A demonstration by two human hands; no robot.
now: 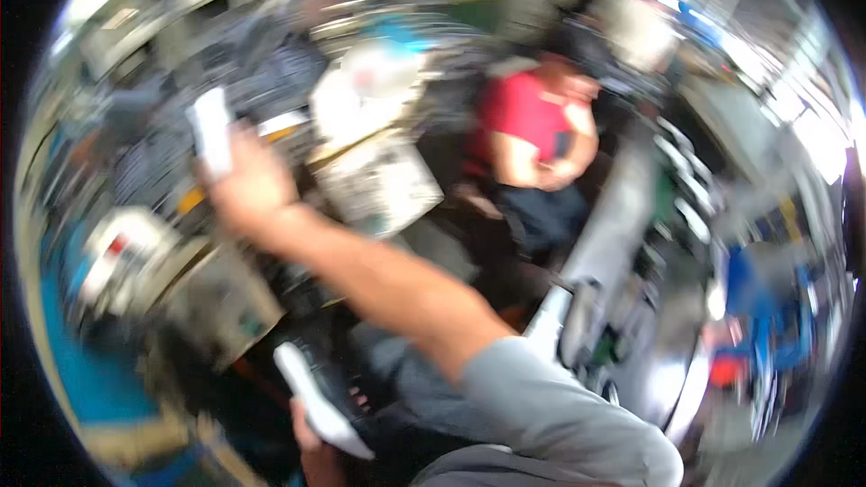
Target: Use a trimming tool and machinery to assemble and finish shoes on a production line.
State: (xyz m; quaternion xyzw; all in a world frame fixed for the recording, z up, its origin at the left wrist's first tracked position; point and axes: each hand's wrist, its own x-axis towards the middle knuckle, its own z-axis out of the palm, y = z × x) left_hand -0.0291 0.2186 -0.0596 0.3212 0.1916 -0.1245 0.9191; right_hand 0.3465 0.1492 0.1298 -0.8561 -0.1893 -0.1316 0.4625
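My right arm in a grey sleeve reaches across to the upper left. My right hand (pixel 248 182) is closed on a white elongated piece (pixel 213 131); motion blur hides its kind. Low in the view, my left hand (pixel 312 451), mostly cut off or hidden, grips a second white piece (pixel 322 403), curved and long. Beyond my right forearm stands a white machine-like body (pixel 368 90) over a pale, speckled plate (pixel 383 182). A similar white machine-like body (pixel 126 257) is at the left, below my right hand.
A seated person in a red shirt (pixel 521 117) is beyond my right arm, hands together. A long grey surface (pixel 618 203) runs beside them. Blue things (pixel 767 298) and a red one (pixel 729 370) are at the right. Blue flooring (pixel 86 370) shows at left.
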